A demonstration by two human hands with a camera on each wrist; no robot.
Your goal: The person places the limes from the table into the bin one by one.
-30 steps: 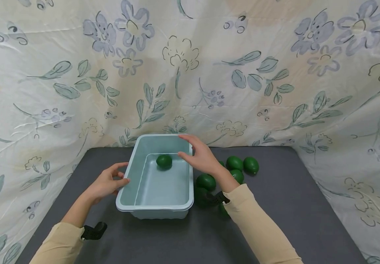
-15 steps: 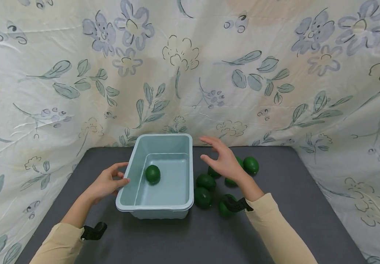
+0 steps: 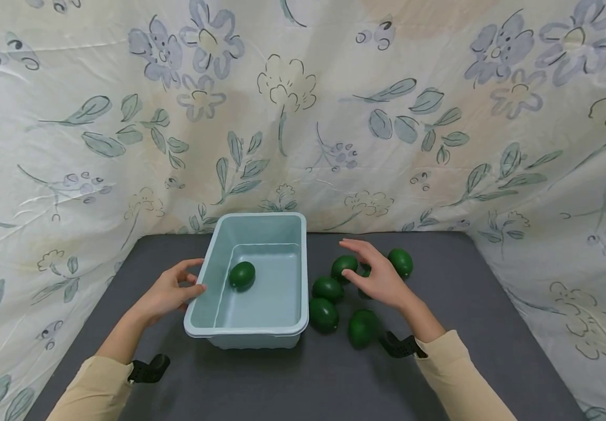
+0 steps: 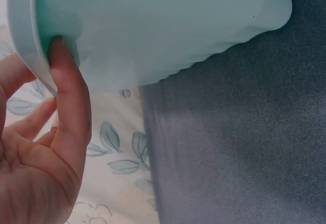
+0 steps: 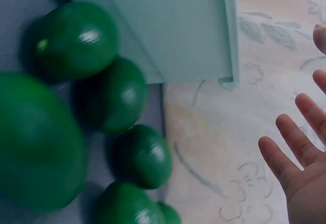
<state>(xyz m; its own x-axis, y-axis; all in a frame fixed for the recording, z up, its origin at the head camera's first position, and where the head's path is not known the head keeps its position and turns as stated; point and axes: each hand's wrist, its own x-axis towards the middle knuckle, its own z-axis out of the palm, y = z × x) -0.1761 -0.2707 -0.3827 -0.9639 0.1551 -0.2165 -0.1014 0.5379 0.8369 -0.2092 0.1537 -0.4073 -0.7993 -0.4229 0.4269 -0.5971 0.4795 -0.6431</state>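
A pale blue plastic tub point(image 3: 260, 304) stands on the dark table, with one glossy dark green oval fruit point(image 3: 242, 275) lying inside toward its left wall. My left hand point(image 3: 168, 292) holds the tub's left rim; in the left wrist view the thumb and fingers point(image 4: 71, 107) pinch the edge. To the right of the tub, my right hand point(image 3: 378, 278) is over several more green fruits point(image 3: 327, 290), thumb and fingers spread and holding nothing. Parts of some fruits are hidden under that hand. The right wrist view shows its fingers point(image 5: 300, 142) apart from the fruits.
One green fruit point(image 3: 363, 328) lies nearer the front, another point(image 3: 400, 263) at the back right of the group. A floral curtain point(image 3: 303, 117) hangs behind the dark grey table point(image 3: 481, 327). Black wrist straps point(image 3: 147, 369) are on both arms.
My right hand has moved from over the tub's right rim to the right, above the loose fruits. The fruit in the tub has rolled left. My left hand stays on the rim.
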